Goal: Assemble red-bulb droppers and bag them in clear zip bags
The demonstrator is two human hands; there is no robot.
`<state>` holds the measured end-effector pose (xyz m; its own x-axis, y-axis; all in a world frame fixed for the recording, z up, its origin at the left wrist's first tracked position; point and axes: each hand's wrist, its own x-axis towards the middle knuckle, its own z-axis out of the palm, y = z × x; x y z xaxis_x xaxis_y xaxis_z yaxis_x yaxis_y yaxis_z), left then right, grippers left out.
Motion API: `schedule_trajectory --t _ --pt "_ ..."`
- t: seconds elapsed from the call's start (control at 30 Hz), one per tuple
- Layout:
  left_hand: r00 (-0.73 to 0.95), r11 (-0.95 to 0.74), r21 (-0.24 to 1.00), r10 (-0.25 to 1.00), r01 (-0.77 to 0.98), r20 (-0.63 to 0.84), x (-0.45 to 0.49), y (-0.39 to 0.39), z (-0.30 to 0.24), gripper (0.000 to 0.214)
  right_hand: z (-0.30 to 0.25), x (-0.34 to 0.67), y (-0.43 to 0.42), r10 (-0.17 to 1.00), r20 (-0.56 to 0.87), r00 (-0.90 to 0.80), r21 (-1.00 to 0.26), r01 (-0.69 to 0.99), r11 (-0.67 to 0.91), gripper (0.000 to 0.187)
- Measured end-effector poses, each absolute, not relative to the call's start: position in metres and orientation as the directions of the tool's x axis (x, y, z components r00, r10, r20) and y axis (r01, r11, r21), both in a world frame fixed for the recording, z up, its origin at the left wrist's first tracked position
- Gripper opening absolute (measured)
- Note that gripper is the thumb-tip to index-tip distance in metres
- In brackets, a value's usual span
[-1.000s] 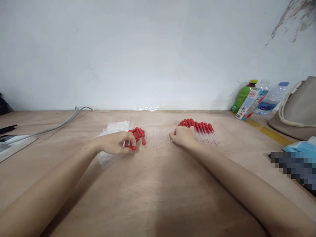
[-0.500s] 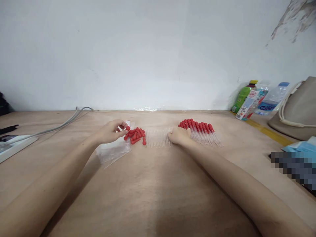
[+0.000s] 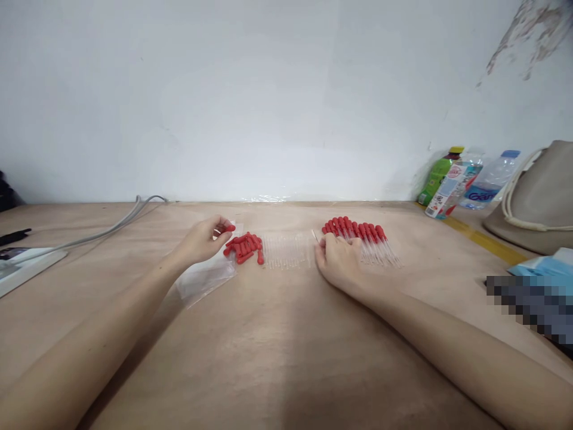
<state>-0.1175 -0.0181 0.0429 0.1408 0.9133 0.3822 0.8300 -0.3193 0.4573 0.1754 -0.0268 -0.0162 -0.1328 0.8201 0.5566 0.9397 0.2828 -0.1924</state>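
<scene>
Pinched in the fingertips of my left hand (image 3: 208, 239) is a red rubber dropper bulb (image 3: 230, 228). Just right of that hand lies a loose pile of red bulbs (image 3: 244, 247), partly over a clear plastic bag (image 3: 206, 283). A row of clear glass dropper tubes (image 3: 284, 249) lies side by side in the middle. My right hand (image 3: 339, 257) is closed around a thin glass tube (image 3: 315, 236), whose end sticks out past the fingers. Behind and right of this hand lie droppers with red bulbs fitted (image 3: 358, 230), partly hidden by it.
At the right stand a green bottle (image 3: 439, 179), a carton (image 3: 446, 194), a clear bottle with a blue cap (image 3: 490, 182) and a beige bag (image 3: 532, 209). A blue packet (image 3: 546, 266) lies in front. A grey cable (image 3: 111, 226) runs across the left of the table.
My right hand has moved right, away from the row, and a glass tube now shows in its fingers. My left hand still holds the bulb, slightly lifted and turned.
</scene>
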Motion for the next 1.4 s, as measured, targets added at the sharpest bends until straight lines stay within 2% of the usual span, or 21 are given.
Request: schedule_trajectory --t 0.1,0.2,0.3,0.37,0.47,0.7,0.9,1.0,1.1,1.2,1.4 --pt "0.154 -0.439 0.492 0.842 0.751 0.516 -0.102 -0.022 0.036 0.026 -0.028 0.191 -0.037 0.705 0.685 -0.184 -0.205 0.880 0.429 0.018" --pt "0.220 -0.533 0.615 0.831 0.581 0.511 -0.075 -0.032 0.020 0.037 -0.033 0.203 -0.046 0.614 0.742 -0.269 -0.181 0.802 0.570 0.019" --pt "0.319 -0.598 0.685 0.801 0.415 0.506 -0.047 -0.047 0.000 0.020 -0.033 0.208 -0.053 0.546 0.761 -0.350 -0.119 0.752 0.648 0.020" --pt "0.369 -0.598 0.688 0.799 0.411 0.474 -0.033 -0.057 -0.010 0.011 -0.032 0.208 -0.056 0.524 0.758 -0.388 -0.098 0.727 0.680 0.018" --pt "0.387 -0.546 0.731 0.829 0.410 0.403 -0.024 -0.066 -0.018 0.012 -0.031 0.206 -0.058 0.522 0.728 -0.445 -0.118 0.668 0.734 0.017" --pt "0.363 -0.446 0.861 0.866 0.245 0.345 -0.023 -0.065 -0.020 0.016 -0.029 0.202 -0.062 0.511 0.685 -0.519 -0.148 0.588 0.795 0.016" --pt "0.313 -0.456 0.821 0.880 0.344 0.357 -0.022 -0.063 -0.023 0.019 -0.029 0.196 -0.063 0.510 0.680 -0.526 -0.150 0.582 0.799 0.016" --pt "0.300 -0.441 0.836 0.887 0.327 0.350 -0.019 -0.063 -0.022 0.019 -0.029 0.194 -0.063 0.504 0.684 -0.527 -0.143 0.580 0.802 0.015" --pt "0.339 -0.394 0.857 0.898 0.332 0.282 -0.016 -0.065 -0.016 0.023 -0.028 0.193 -0.063 0.499 0.678 -0.540 -0.127 0.582 0.803 0.016" --pt "0.382 -0.377 0.814 0.900 0.442 0.209 -0.014 -0.068 -0.010 0.019 -0.027 0.192 -0.062 0.488 0.676 -0.552 -0.121 0.570 0.813 0.016" --pt "0.435 -0.445 0.758 0.869 0.477 0.236 -0.017 -0.069 -0.010 0.018 -0.028 0.195 -0.057 0.484 0.651 -0.585 -0.168 0.510 0.843 0.017"
